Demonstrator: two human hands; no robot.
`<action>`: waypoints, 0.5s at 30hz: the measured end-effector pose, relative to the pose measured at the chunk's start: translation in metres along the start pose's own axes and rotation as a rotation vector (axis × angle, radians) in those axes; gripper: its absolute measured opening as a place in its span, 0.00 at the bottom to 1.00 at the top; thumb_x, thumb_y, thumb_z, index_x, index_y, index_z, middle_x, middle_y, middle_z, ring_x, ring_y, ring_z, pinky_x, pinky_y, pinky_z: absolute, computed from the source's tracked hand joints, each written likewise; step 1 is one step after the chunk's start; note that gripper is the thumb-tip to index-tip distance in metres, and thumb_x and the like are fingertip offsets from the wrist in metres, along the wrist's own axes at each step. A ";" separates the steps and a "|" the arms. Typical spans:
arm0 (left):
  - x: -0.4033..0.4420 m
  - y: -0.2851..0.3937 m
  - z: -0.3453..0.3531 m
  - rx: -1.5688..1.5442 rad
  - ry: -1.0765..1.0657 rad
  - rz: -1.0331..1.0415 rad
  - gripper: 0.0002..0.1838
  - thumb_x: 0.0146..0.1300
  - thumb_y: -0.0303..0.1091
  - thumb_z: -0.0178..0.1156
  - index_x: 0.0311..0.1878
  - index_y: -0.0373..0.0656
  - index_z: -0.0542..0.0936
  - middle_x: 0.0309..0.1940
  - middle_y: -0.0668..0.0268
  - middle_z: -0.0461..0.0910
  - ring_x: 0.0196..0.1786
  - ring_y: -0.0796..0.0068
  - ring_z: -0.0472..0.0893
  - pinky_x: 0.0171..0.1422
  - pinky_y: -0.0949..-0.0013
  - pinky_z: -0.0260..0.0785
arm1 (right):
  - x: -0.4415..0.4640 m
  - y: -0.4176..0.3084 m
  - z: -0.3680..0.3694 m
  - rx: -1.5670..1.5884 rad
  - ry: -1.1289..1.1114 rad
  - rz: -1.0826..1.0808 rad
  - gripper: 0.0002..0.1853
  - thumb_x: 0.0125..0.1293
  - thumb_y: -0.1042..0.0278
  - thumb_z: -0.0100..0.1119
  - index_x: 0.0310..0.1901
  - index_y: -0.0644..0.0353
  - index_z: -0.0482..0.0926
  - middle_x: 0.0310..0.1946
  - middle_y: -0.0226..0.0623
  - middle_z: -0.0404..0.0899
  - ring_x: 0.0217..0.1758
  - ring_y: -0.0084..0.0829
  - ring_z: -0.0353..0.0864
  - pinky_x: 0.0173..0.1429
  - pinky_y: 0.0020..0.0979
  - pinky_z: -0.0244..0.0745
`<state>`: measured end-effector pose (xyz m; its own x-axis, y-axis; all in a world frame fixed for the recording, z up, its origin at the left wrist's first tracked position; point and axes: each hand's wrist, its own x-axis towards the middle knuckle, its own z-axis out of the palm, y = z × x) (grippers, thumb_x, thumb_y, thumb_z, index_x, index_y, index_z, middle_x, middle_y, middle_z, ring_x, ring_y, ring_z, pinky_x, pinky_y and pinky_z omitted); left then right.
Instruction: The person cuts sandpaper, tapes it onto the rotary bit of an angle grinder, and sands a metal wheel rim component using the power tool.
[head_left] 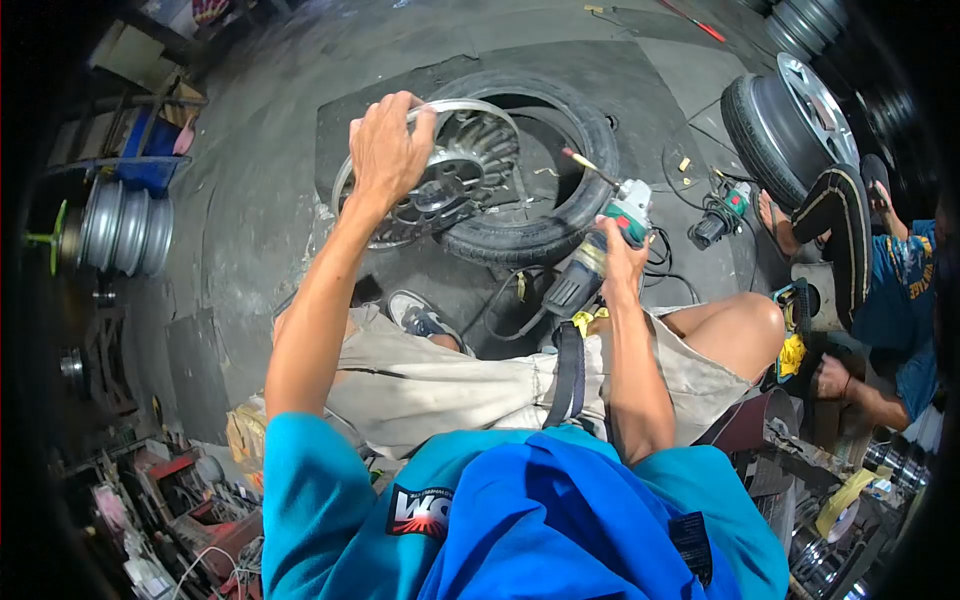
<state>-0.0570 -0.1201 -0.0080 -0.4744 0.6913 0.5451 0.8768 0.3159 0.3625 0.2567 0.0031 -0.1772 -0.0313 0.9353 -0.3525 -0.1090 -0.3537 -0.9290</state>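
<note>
My left hand (388, 145) is closed over the upper rim edge of an alloy wheel (430, 195), holding it tilted up off the floor. The wheel has many thin spokes and overlaps a black tire (592, 115) lying flat. In my right hand (624, 262) is a green and silver electric grinder (578, 280), with fingers wrapped round its body. From its head a thin shaft with a reddish tip (578, 157) points up and left over the tire, apart from the wheel. The grinder's dark cable loops down beside my foot.
A second grinder (722, 215) lies on the floor at right, near a tire with a rim (790, 130). A co-worker (890, 290) sits close on my right. Silver rims (125, 228) stand at left. Tools and scrap (200, 520) crowd the lower left.
</note>
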 end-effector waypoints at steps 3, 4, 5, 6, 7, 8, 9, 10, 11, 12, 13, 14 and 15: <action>0.001 0.007 -0.009 0.073 -0.094 -0.016 0.25 0.75 0.59 0.63 0.38 0.43 0.87 0.41 0.59 0.87 0.47 0.55 0.83 0.58 0.50 0.66 | 0.008 -0.003 -0.009 0.003 -0.004 0.003 0.50 0.51 0.58 0.86 0.71 0.73 0.68 0.59 0.46 0.81 0.60 0.38 0.82 0.69 0.38 0.74; 0.001 -0.001 -0.007 0.035 -0.097 -0.056 0.30 0.72 0.65 0.65 0.35 0.43 0.87 0.40 0.60 0.87 0.48 0.56 0.82 0.58 0.50 0.65 | 0.009 -0.002 -0.010 0.000 -0.001 0.000 0.52 0.51 0.57 0.86 0.72 0.74 0.67 0.60 0.47 0.80 0.61 0.39 0.81 0.71 0.39 0.73; 0.001 -0.007 -0.008 0.042 -0.100 -0.055 0.30 0.72 0.65 0.65 0.35 0.43 0.87 0.40 0.60 0.87 0.48 0.56 0.82 0.58 0.50 0.65 | 0.010 0.000 -0.010 0.004 -0.003 0.006 0.52 0.51 0.57 0.86 0.72 0.74 0.67 0.60 0.47 0.80 0.61 0.39 0.81 0.71 0.39 0.73; 0.001 -0.012 -0.009 0.062 -0.094 -0.066 0.30 0.71 0.65 0.65 0.35 0.42 0.86 0.40 0.60 0.86 0.49 0.55 0.81 0.58 0.49 0.65 | 0.010 0.002 -0.009 -0.010 -0.005 0.010 0.52 0.51 0.58 0.86 0.72 0.74 0.67 0.60 0.47 0.80 0.61 0.39 0.81 0.71 0.39 0.73; 0.001 -0.018 -0.010 0.082 -0.087 -0.078 0.31 0.71 0.66 0.65 0.35 0.42 0.86 0.39 0.60 0.85 0.50 0.55 0.80 0.58 0.49 0.66 | 0.010 0.005 -0.007 -0.025 -0.008 0.012 0.52 0.51 0.58 0.86 0.72 0.74 0.67 0.60 0.48 0.80 0.61 0.39 0.81 0.71 0.39 0.73; 0.002 -0.027 -0.009 0.074 -0.067 -0.073 0.31 0.71 0.66 0.65 0.35 0.40 0.86 0.39 0.60 0.83 0.50 0.54 0.78 0.58 0.48 0.66 | 0.007 0.006 -0.005 -0.022 -0.012 0.017 0.52 0.51 0.58 0.86 0.72 0.74 0.67 0.60 0.48 0.80 0.61 0.39 0.81 0.71 0.39 0.73; 0.002 -0.035 -0.008 0.080 -0.069 -0.072 0.31 0.71 0.66 0.65 0.35 0.40 0.86 0.39 0.60 0.83 0.50 0.54 0.78 0.58 0.48 0.66 | 0.005 0.007 -0.001 -0.038 -0.020 0.005 0.51 0.51 0.59 0.86 0.73 0.74 0.67 0.60 0.47 0.81 0.61 0.38 0.82 0.71 0.38 0.74; 0.002 -0.043 -0.006 0.065 -0.055 -0.085 0.31 0.71 0.65 0.65 0.35 0.40 0.86 0.40 0.60 0.83 0.51 0.53 0.77 0.58 0.48 0.65 | 0.002 0.009 0.002 -0.056 -0.028 -0.008 0.51 0.51 0.59 0.86 0.73 0.73 0.68 0.60 0.46 0.81 0.60 0.38 0.82 0.70 0.38 0.74; 0.003 -0.046 -0.005 0.048 -0.040 -0.099 0.31 0.71 0.65 0.66 0.35 0.40 0.86 0.41 0.59 0.82 0.51 0.52 0.76 0.58 0.48 0.65 | 0.000 0.010 0.005 -0.055 -0.030 -0.005 0.51 0.51 0.59 0.86 0.73 0.73 0.68 0.60 0.46 0.81 0.60 0.38 0.82 0.70 0.38 0.74; 0.003 -0.049 -0.004 0.049 -0.040 -0.102 0.31 0.71 0.65 0.66 0.35 0.40 0.86 0.41 0.59 0.82 0.51 0.52 0.76 0.58 0.48 0.65 | -0.001 0.012 0.008 -0.090 -0.044 -0.077 0.42 0.53 0.62 0.85 0.66 0.68 0.73 0.54 0.40 0.83 0.54 0.33 0.83 0.64 0.36 0.77; 0.002 -0.052 -0.003 0.049 -0.043 -0.116 0.29 0.72 0.63 0.66 0.37 0.42 0.87 0.44 0.60 0.82 0.53 0.53 0.76 0.60 0.49 0.66 | -0.002 0.013 0.011 -0.126 -0.059 -0.149 0.33 0.56 0.64 0.84 0.60 0.63 0.78 0.49 0.34 0.85 0.49 0.29 0.84 0.57 0.34 0.80; 0.002 -0.052 -0.004 0.049 -0.045 -0.131 0.26 0.72 0.61 0.67 0.39 0.44 0.87 0.47 0.62 0.82 0.56 0.54 0.75 0.61 0.50 0.66 | -0.010 0.006 0.015 -0.116 -0.075 -0.133 0.33 0.56 0.65 0.83 0.60 0.63 0.77 0.48 0.34 0.85 0.49 0.28 0.85 0.59 0.32 0.79; 0.001 -0.052 -0.004 0.050 -0.043 -0.134 0.26 0.72 0.61 0.67 0.39 0.44 0.87 0.47 0.62 0.82 0.56 0.54 0.75 0.61 0.50 0.66 | -0.011 0.006 0.016 -0.118 -0.078 -0.132 0.33 0.56 0.65 0.83 0.60 0.63 0.77 0.48 0.34 0.85 0.49 0.28 0.85 0.59 0.32 0.79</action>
<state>-0.1034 -0.1383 -0.0232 -0.5849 0.6677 0.4606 0.8089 0.4387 0.3913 0.2406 -0.0096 -0.1774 -0.1018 0.9700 -0.2206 0.0002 -0.2218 -0.9751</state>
